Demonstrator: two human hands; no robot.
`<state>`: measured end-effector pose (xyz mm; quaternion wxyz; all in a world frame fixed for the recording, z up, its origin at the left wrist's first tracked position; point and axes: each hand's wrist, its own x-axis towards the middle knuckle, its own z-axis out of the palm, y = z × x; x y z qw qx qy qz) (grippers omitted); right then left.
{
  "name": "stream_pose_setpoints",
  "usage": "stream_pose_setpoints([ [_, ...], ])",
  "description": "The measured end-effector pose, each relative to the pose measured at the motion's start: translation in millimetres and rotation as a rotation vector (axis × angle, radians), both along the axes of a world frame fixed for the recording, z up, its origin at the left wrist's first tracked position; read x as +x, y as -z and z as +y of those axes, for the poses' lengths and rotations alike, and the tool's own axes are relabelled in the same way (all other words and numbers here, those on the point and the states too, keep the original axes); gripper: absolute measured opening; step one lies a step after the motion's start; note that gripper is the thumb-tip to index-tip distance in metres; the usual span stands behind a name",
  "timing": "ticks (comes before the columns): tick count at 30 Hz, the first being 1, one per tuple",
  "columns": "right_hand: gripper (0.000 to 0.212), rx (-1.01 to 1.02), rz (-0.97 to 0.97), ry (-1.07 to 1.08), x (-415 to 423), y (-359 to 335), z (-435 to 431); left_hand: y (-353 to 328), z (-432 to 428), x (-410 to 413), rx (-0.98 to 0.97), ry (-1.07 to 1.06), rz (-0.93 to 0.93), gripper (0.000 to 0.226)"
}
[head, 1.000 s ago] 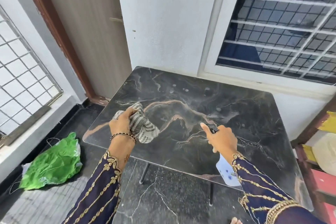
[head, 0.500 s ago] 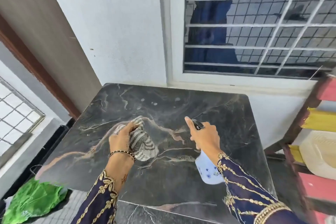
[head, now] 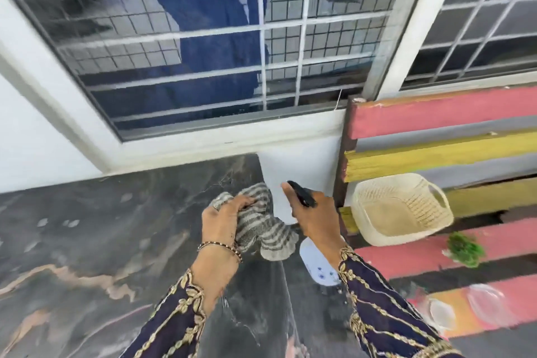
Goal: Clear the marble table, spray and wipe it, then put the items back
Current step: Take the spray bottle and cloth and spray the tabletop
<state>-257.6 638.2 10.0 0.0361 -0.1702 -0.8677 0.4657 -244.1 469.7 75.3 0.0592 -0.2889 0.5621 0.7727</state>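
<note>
The left hand (head: 223, 222) had its fingers curled tight around the striped cloth (head: 263, 231), bunched up over the right end of the dark marble table (head: 87, 241); the right hand (head: 315, 218) was wrapped around the white spray bottle (head: 315, 263), black nozzle poking forward, forefinger stretched along the top; hands close together, not touching; just right of them, a cream woven basket (head: 402, 208) sat on the pink and yellow slatted bench (head: 436, 113).

Left hand (head: 223, 218) grips striped cloth (head: 261, 229) at the surface's (head: 87, 241) right edge; right hand (head: 316, 218) holds spray bottle (head: 318, 266).
</note>
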Motion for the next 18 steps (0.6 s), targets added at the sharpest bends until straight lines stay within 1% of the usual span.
stream_pose_setpoints([
  [1, 0.070, -0.009, 0.020, 0.038, -6.9, 6.0, 22.0, 2.6, 22.6, -10.3, -0.006, 0.030, -0.009, 0.013],
  [2, 0.067, -0.003, 0.042, 0.062, -11.4, 10.6, 40.4, 7.6, 39.2, -19.4, -0.016, 0.052, -0.016, 0.026],
  [3, 0.062, 0.014, 0.061, 0.080, -15.1, 15.5, 57.7, 11.4, 54.5, -27.3, -0.022, 0.075, -0.020, 0.044],
  [4, 0.057, 0.025, 0.074, 0.104, -19.1, 22.5, 78.4, 17.4, 73.0, -36.2, -0.018, 0.103, -0.021, 0.056],
  [6, 0.048, 0.033, 0.111, 0.135, -25.9, 35.5, 116.7, 31.8, 105.4, -51.7, -0.034, 0.142, -0.059, 0.053],
  [8, 0.037, 0.091, 0.144, 0.158, -30.3, 48.0, 149.0, 44.0, 128.5, -61.3, -0.019, 0.191, -0.083, 0.030],
  [9, 0.030, 0.128, 0.158, 0.182, -34.1, 56.4, 165.4, 52.7, 140.7, -68.0, -0.033, 0.221, -0.104, 0.026],
  [10, 0.026, 0.166, 0.166, 0.201, -36.6, 63.2, 178.0, 60.4, 150.3, -72.1, -0.044, 0.245, -0.127, 0.028],
  [12, 0.029, 0.251, 0.178, 0.237, -42.9, 81.4, 201.4, 75.6, 166.6, -82.5, -0.082, 0.301, -0.159, 0.037],
  [13, 0.034, 0.299, 0.178, 0.249, -44.8, 89.7, 210.1, 81.2, 172.2, -86.0, -0.102, 0.315, -0.167, 0.038],
  [16, 0.052, 0.390, 0.121, 0.279, -52.6, 119.9, 236.3, 101.7, 189.4, -96.7, -0.149, 0.346, -0.184, 0.027],
  [18, 0.067, 0.445, 0.061, 0.271, -56.1, 140.3, 248.1, 113.9, 194.6, -101.3, -0.170, 0.356, -0.201, 0.027],
])
